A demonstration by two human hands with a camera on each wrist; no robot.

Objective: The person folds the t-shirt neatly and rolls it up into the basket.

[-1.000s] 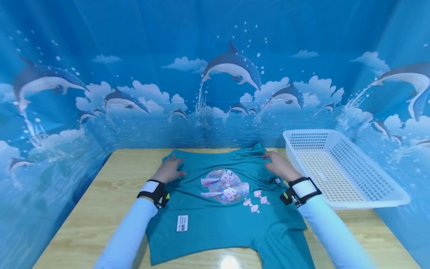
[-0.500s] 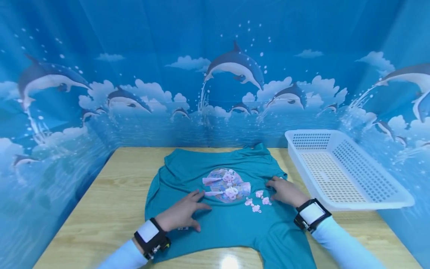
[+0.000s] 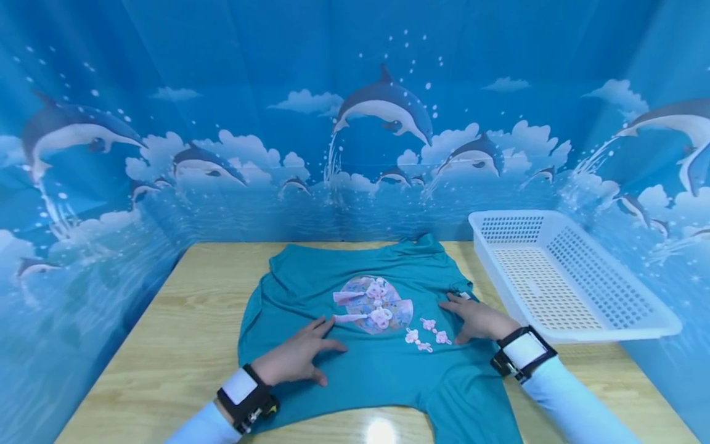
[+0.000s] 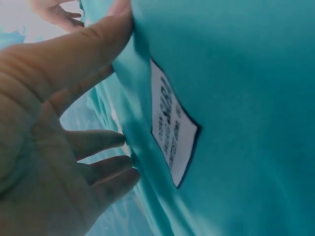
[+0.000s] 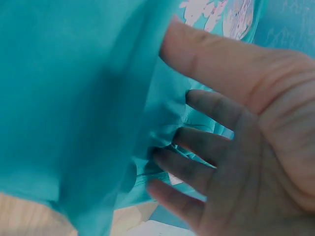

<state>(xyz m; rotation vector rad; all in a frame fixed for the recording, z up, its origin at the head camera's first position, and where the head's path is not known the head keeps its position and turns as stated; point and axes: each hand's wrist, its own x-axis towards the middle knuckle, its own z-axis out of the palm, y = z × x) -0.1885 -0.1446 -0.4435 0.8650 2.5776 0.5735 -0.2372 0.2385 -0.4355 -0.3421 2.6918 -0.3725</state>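
A teal short-sleeved top (image 3: 377, 379) lies spread on the table, creased in places. Its front bears a round floral patch (image 3: 360, 302) with pink tassels, and small pink flower fastenings (image 3: 412, 336) beside it. My left hand (image 3: 296, 354) rests on the cloth left of the patch, fingers spread and fairly straight. Near its thumb, the left wrist view shows a white printed label (image 4: 172, 125). On the other side, my right hand (image 3: 479, 319) touches the cloth just right of the flower fastenings, its fingers extended and apart. Neither hand pinches the fabric.
A white plastic basket (image 3: 627, 335) with perforated walls stands at the right, close to my right hand. Under the garment is a wooden table (image 3: 166, 345). A blue dolphin-printed curtain (image 3: 310, 209) encloses the back and sides.
My left hand has come from the top's far left corner toward me, over the label. My right hand has come nearer from the far right corner. Over the last half second both have barely moved.
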